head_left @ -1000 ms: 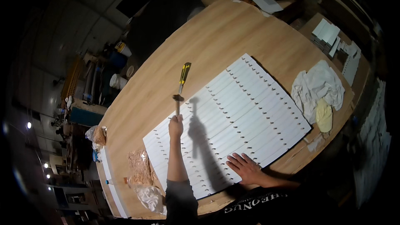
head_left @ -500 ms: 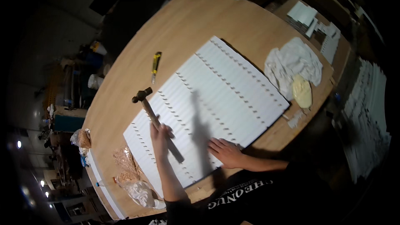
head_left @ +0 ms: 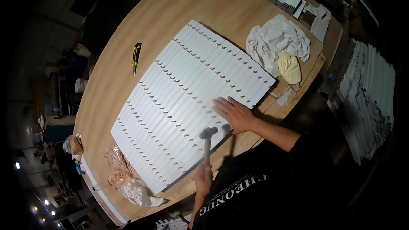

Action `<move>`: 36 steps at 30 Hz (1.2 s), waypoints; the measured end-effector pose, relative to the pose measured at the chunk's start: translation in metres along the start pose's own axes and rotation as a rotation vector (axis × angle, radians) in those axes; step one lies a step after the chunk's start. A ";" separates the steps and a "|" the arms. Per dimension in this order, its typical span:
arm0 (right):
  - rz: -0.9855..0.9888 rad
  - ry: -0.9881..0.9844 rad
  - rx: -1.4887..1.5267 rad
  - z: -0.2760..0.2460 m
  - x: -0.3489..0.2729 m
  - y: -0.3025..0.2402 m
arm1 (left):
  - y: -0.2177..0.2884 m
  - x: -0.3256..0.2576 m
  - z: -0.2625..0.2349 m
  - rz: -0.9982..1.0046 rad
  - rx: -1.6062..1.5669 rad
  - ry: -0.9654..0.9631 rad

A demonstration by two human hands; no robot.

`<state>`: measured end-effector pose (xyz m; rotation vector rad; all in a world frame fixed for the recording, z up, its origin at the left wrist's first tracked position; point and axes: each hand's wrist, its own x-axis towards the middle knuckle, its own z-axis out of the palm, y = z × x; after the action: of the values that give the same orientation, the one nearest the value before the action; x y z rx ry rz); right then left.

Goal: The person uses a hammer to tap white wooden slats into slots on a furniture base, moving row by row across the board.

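A white panel [head_left: 170, 98] of narrow strips laid side by side, with rows of small slot-like marks, lies on a wooden table. My left hand [head_left: 203, 179] is wrapped round the handle of a ball-peen hammer [head_left: 207, 149]. The hammer's head is over the panel's near edge; contact I cannot tell. My right hand [head_left: 237, 115] lies flat on the panel near its right-hand edge, fingers spread, just right of the hammer head.
Beyond the panel, a yellow-black utility knife [head_left: 136, 58] rests on the table [head_left: 110, 76]. White cloth [head_left: 277, 38] and a pale yellow cloth bundle [head_left: 289, 67] lie right. Plastic bags [head_left: 117, 162] of small tan pieces sit left. White strips [head_left: 370, 102] are stacked off the right side.
My left hand has drawn the hammer back toward me, from the panel's left side to its near edge. The view has shifted, and my right hand still rests on the panel.
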<state>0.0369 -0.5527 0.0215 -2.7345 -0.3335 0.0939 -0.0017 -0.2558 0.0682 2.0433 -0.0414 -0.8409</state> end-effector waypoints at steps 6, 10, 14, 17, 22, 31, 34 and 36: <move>-0.042 0.022 -0.078 0.015 0.005 0.008 | 0.004 0.009 0.004 0.238 0.399 0.129; -0.021 0.028 -0.063 0.010 0.002 0.005 | 0.004 0.022 0.006 0.077 0.509 0.055; -0.009 0.036 0.056 0.013 0.000 0.010 | 0.006 0.003 0.000 0.251 0.356 0.045; -0.037 0.116 -0.053 0.024 0.000 0.011 | -0.005 0.007 0.009 0.200 0.598 0.053; -0.038 0.113 0.001 0.018 0.001 0.009 | 0.006 0.008 0.007 0.138 0.470 -0.039; -0.025 0.030 -0.022 0.015 0.003 0.009 | -0.003 0.016 0.005 0.221 0.521 0.039; 0.001 -0.029 0.008 0.004 0.003 0.007 | 0.019 0.013 0.005 0.241 0.401 0.172; 0.014 -0.017 0.043 0.001 0.003 0.005 | 0.023 0.020 0.007 0.187 0.491 0.204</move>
<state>0.0405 -0.5565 0.0190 -2.6947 -0.3130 0.1269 0.0161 -0.2815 0.0717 2.5268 -0.3501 -0.5351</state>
